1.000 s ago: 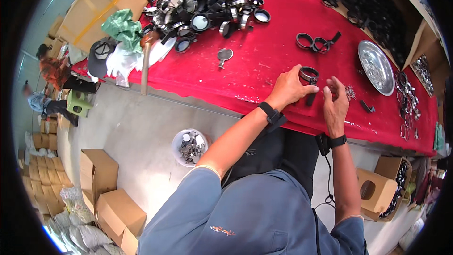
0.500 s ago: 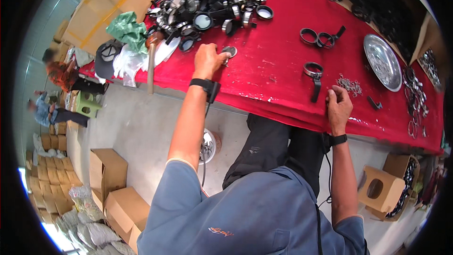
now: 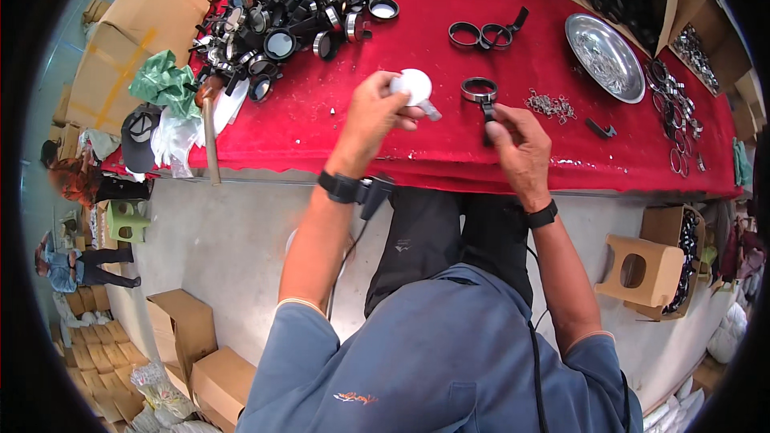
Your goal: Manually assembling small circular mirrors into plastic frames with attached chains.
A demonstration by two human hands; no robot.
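My left hand (image 3: 374,120) is closed on a round white disc (image 3: 415,87), which it holds up over the red table, with a short pale tab jutting from the lower edge. My right hand (image 3: 523,147) pinches the black handle (image 3: 488,118) of a metal ring piece (image 3: 479,90) lying on the cloth. Farther back lies a pair of dark rings (image 3: 480,35) with another black handle. To the right of my right hand sits a small heap of wire clips (image 3: 551,106), and beyond it a lone black handle piece (image 3: 601,128).
A large pile of round, handled pieces (image 3: 281,44) covers the far left of the table. An oval metal dish (image 3: 605,58) stands at right, near loose rings (image 3: 680,116) and a carton (image 3: 682,0) of black parts. A hammer (image 3: 210,132) overhangs the left front edge.
My left hand has lifted the round disc off the table and moved right with it. My right hand has moved left from beside the wire clips onto the black handle.
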